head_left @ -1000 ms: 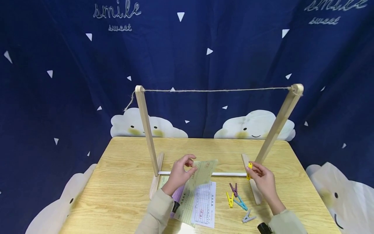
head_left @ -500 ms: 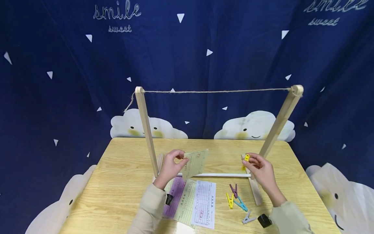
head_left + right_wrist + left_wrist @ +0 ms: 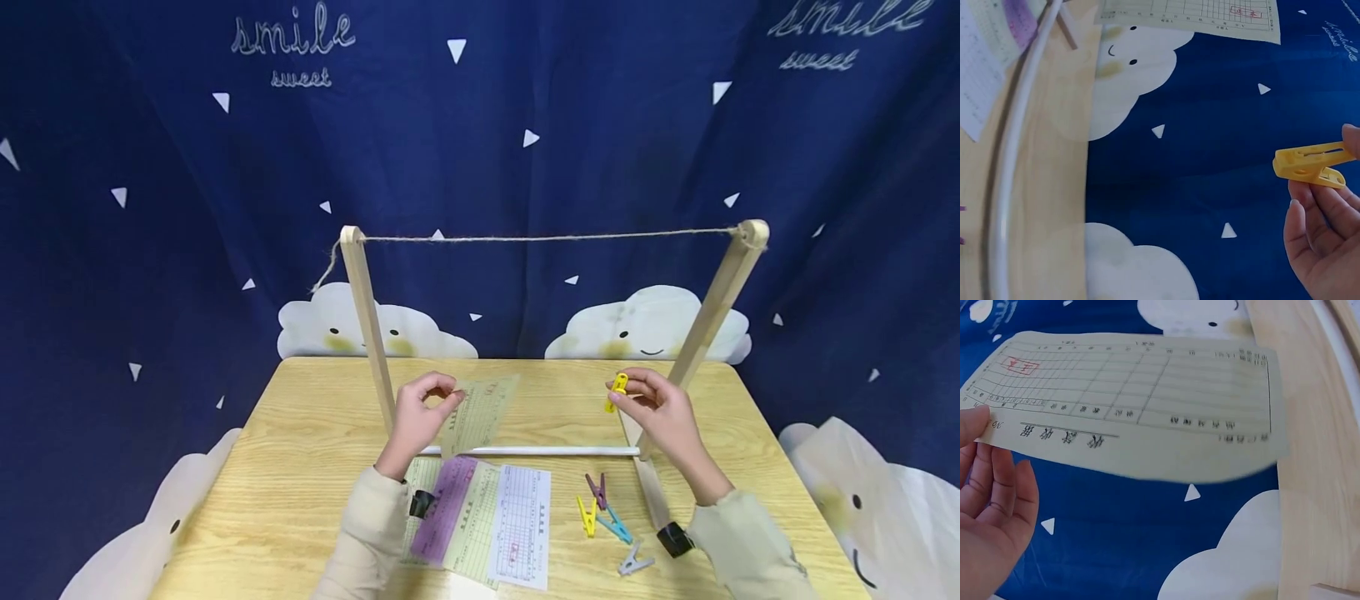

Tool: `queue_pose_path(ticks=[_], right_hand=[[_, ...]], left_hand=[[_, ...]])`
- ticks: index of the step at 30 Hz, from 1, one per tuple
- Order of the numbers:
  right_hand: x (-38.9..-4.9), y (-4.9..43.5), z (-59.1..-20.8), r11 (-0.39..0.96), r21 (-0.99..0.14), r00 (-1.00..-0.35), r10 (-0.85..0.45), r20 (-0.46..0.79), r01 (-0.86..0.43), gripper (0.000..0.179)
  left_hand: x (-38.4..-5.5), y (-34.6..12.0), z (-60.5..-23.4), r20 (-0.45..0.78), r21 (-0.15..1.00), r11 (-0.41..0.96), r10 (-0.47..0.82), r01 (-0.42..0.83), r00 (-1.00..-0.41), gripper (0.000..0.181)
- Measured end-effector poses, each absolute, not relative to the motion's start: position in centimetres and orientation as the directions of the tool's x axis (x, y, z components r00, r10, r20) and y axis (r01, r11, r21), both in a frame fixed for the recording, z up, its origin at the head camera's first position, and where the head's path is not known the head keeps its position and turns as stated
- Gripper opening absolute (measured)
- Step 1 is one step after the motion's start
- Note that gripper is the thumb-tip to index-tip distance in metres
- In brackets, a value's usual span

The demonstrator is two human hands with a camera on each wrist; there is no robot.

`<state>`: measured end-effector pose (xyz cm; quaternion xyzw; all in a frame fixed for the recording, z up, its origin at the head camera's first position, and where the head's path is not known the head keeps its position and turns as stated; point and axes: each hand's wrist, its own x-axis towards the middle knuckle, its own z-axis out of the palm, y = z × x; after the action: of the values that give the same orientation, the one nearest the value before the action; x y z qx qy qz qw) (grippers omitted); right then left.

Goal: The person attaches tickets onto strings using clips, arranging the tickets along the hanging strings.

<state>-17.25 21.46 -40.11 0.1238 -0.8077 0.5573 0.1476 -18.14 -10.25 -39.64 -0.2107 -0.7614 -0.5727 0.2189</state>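
pinched yellow clip [image 3: 1297, 163] and slip [image 3: 1129, 406] rose

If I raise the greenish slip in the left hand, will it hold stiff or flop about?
Probably floppy: the greenish slip bows along its lower edge, and the left hand pinches it only near one end. It looks like a thin sheet, so it's likely light and may flutter if moved fast.

Yellow clothespin [image 3: 1291, 164], pale green gridded slip [image 3: 1129, 403], navy curtain [image 3: 450, 150] with white triangles [image 3: 456, 48]
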Motion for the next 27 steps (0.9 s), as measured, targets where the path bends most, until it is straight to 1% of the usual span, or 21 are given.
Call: queue_pose_path(ticks=[1, 3, 9, 16, 21, 27], right_hand=[[-17.3, 21.4, -39.9, 0.341, -0.862, -0.923, -0.042, 0.383, -0.374, 0.026], [-17.4, 21.4, -39.3, 0.339, -0.854, -0.915, -0.058, 0.4, -0.395, 0.024], [-17.6, 21.2, -38.0, 0.332, -0.835, -0.896, -0.094, 0.434, -0.44, 0.024], [-17.8, 21.0, -36.8, 0.341, -0.819, -0.884, -0.096, 0.457, -0.461, 0.025], [-18.1, 20.8, -35.7, 0.334, -0.811, -0.874, -0.104, 0.474, -0.48, 0.027], [-18.6, 20.5, -33.9, 0.339, -0.778, -0.845, -0.128, 0.519, -0.529, 0.026]], left_hand=[[-17.8, -10.3, -39.1, 0.564, 0.789, 0.253, 0.063, 0.56, -0.823, 0.005], [-17.8, -10.4, -39.0, 0.563, 0.799, 0.23, 0.037, 0.555, -0.826, 0.006], [-17.8, -11.0, -38.4, 0.505, 0.855, 0.16, -0.041, 0.493, -0.862, 0.005], [-17.8, -11.3, -37.3, 0.474, 0.876, 0.152, -0.086, 0.458, -0.876, 0.004], [-18.1, -11.4, -36.7, 0.493, 0.869, 0.108, -0.122, 0.483, -0.861, 0.009], [-19.7, -11.9, -37.6, 0.506, 0.86, 0.019, -0.162, 0.51, -0.847, 0.012]])
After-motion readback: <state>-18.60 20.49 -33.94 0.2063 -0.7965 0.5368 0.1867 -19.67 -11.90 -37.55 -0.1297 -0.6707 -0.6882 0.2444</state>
